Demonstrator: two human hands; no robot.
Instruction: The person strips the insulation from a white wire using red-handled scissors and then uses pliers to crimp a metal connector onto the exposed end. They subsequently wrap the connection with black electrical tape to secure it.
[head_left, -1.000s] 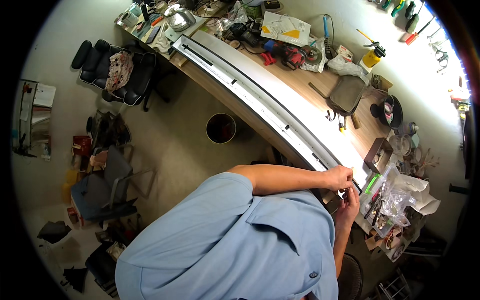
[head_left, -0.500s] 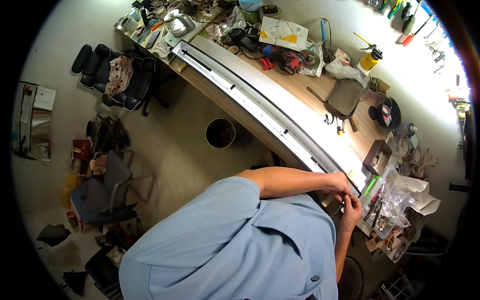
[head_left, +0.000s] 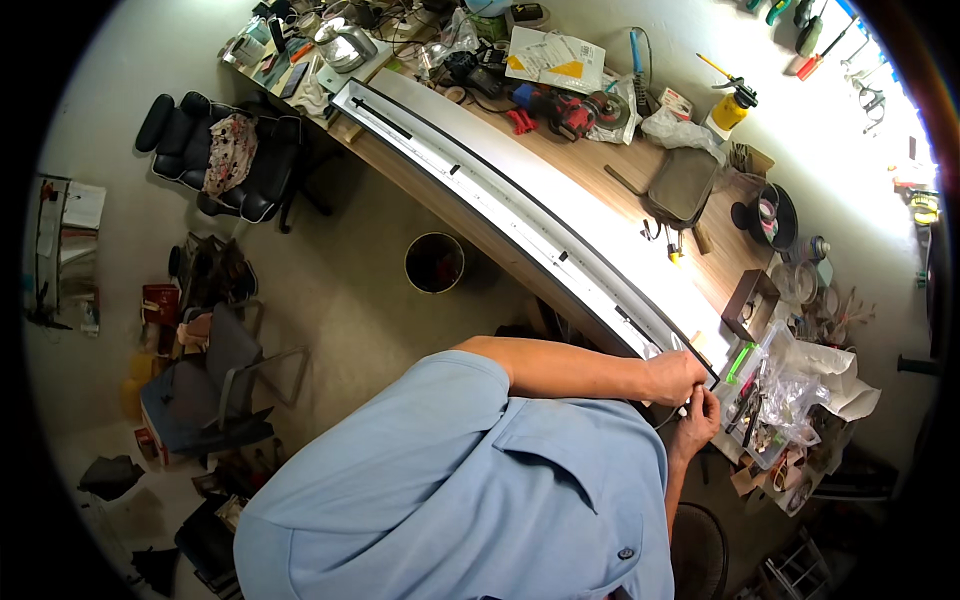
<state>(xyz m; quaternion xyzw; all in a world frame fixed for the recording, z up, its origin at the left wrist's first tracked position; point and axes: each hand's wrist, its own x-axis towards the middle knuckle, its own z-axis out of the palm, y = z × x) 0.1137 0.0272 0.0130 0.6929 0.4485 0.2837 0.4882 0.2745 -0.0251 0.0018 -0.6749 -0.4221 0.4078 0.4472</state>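
Both of your hands work close together at the lower right of the frame, by the near end of the long white tray (head_left: 510, 213). The tray runs from the upper left down to that end, black-edged, with small black pieces along its inside, on the wooden bench (head_left: 722, 262). Your left hand (head_left: 674, 377) reaches across from the left, over the tray's end, its fingers curled in. Your right hand (head_left: 696, 420) comes up from below, fingers bent, tips against the left hand's — something small and pale shows between them, but you can't tell what it is or which fingers grip it. Just right of your hands lies a cluttered clear box (head_left: 768, 463), with a brown open box (head_left: 738, 302) above it. Farther up sit a grey pouch (head_left: 680, 187) and a red grinder (head_left: 575, 118) — both well apart from your hands.
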